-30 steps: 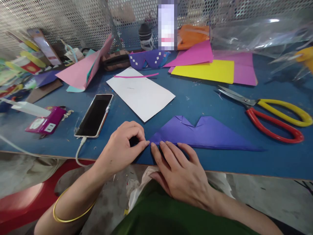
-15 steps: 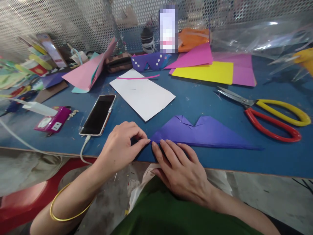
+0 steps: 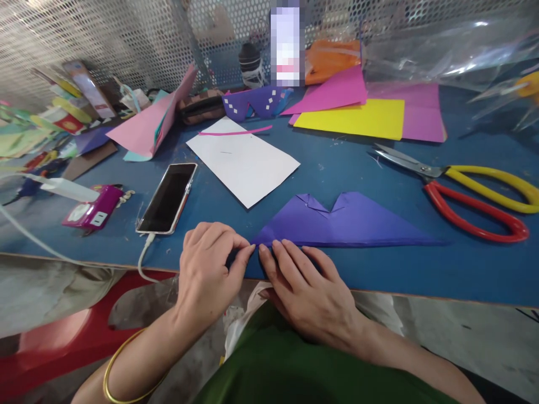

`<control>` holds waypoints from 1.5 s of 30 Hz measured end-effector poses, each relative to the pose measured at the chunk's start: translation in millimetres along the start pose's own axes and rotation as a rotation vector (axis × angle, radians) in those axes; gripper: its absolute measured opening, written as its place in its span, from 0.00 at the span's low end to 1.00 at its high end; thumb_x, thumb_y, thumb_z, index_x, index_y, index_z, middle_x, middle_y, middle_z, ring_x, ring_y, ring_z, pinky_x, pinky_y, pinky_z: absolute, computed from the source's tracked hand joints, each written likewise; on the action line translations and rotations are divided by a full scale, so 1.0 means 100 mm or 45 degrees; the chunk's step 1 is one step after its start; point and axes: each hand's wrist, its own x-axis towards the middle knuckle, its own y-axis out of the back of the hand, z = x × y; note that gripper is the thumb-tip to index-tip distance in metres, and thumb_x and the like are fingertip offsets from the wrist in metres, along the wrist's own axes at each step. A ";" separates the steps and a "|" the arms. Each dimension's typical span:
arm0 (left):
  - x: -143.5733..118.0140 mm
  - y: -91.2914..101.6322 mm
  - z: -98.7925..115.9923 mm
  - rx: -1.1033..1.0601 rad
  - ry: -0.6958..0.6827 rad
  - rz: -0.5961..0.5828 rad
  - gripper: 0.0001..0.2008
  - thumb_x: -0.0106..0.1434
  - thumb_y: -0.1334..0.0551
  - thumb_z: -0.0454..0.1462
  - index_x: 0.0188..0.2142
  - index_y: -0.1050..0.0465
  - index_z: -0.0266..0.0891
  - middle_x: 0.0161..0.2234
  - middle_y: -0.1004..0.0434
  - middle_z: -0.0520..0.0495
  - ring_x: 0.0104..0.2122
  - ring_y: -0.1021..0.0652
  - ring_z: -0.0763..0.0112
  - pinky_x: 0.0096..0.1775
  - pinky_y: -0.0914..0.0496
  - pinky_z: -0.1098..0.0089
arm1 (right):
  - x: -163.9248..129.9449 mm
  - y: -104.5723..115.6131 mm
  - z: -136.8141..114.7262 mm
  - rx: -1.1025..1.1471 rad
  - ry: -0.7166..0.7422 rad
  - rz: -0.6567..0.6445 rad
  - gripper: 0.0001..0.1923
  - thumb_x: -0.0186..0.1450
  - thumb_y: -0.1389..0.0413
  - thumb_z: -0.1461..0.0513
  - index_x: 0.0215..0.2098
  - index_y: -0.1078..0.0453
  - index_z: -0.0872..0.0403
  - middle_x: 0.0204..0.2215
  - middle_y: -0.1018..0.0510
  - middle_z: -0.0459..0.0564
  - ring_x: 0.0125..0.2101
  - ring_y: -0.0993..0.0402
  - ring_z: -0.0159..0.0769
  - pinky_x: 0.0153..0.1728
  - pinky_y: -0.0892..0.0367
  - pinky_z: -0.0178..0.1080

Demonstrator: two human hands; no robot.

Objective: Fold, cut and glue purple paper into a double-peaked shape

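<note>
A folded purple paper [image 3: 337, 224] lies flat near the table's front edge, with a notch in its upper side and long points left and right. My left hand [image 3: 213, 269] pinches the paper's left tip between thumb and forefinger. Fingers stretched out, my right hand [image 3: 309, 292] rests its fingertips along the lower folded edge, just right of that tip. Beyond the purple paper is a white sheet [image 3: 248, 168] with a thin pink strip [image 3: 236, 132] across its far part.
Scissors [image 3: 429, 171] with red and yellow handles lie at right. A phone [image 3: 167, 199] on a cable and a magenta box [image 3: 95, 207] lie at left. Behind are a purple paper mask [image 3: 252, 104], a yellow sheet [image 3: 353, 119] and pink folded paper [image 3: 147, 123].
The view has shifted slightly. My left wrist and forearm have swung a little to the right, while the pinch stays at the paper's left tip. My right hand keeps its place.
</note>
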 end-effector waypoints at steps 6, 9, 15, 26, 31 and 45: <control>0.08 0.02 -0.07 -0.241 0.141 -0.165 0.11 0.67 0.40 0.36 0.27 0.31 0.41 0.29 0.26 0.51 0.34 0.28 0.67 0.39 0.35 0.64 | -0.01 -0.01 0.00 0.001 -0.002 -0.015 0.27 0.72 0.47 0.58 0.65 0.36 0.65 0.58 0.24 0.59 0.57 0.34 0.46 0.55 0.41 0.49; 0.16 0.06 -0.14 -0.324 0.201 -0.295 0.11 0.65 0.39 0.38 0.26 0.30 0.41 0.29 0.26 0.52 0.33 0.28 0.67 0.37 0.35 0.65 | -0.02 -0.01 -0.01 0.010 -0.007 -0.023 0.28 0.71 0.46 0.58 0.66 0.37 0.64 0.58 0.24 0.59 0.58 0.34 0.47 0.55 0.41 0.49; 0.28 0.11 -0.23 -0.354 0.234 -0.482 0.11 0.61 0.39 0.42 0.23 0.31 0.42 0.27 0.27 0.52 0.32 0.28 0.67 0.36 0.36 0.65 | -0.03 -0.02 0.00 0.022 -0.018 -0.031 0.28 0.71 0.46 0.59 0.66 0.38 0.64 0.59 0.25 0.59 0.59 0.36 0.47 0.56 0.41 0.49; 0.27 0.17 -0.22 -0.248 0.180 -0.516 0.09 0.62 0.42 0.40 0.26 0.34 0.42 0.27 0.30 0.52 0.31 0.30 0.66 0.35 0.38 0.64 | 0.01 0.00 0.00 0.064 -0.025 -0.052 0.27 0.70 0.45 0.61 0.65 0.37 0.65 0.57 0.24 0.60 0.57 0.36 0.47 0.55 0.42 0.50; 0.15 0.16 -0.26 -0.302 0.201 -0.445 0.10 0.64 0.42 0.41 0.26 0.34 0.42 0.29 0.30 0.52 0.33 0.30 0.65 0.37 0.37 0.63 | 0.02 0.02 0.00 0.060 -0.034 -0.061 0.27 0.70 0.45 0.62 0.65 0.36 0.64 0.57 0.24 0.59 0.57 0.35 0.47 0.55 0.42 0.49; -0.13 0.12 -0.11 0.144 0.212 0.098 0.05 0.64 0.42 0.31 0.39 0.30 0.39 0.37 0.25 0.45 0.39 0.25 0.60 0.42 0.30 0.60 | 0.03 0.03 0.01 0.046 -0.037 -0.097 0.26 0.70 0.45 0.62 0.65 0.36 0.63 0.56 0.24 0.60 0.56 0.35 0.47 0.55 0.41 0.49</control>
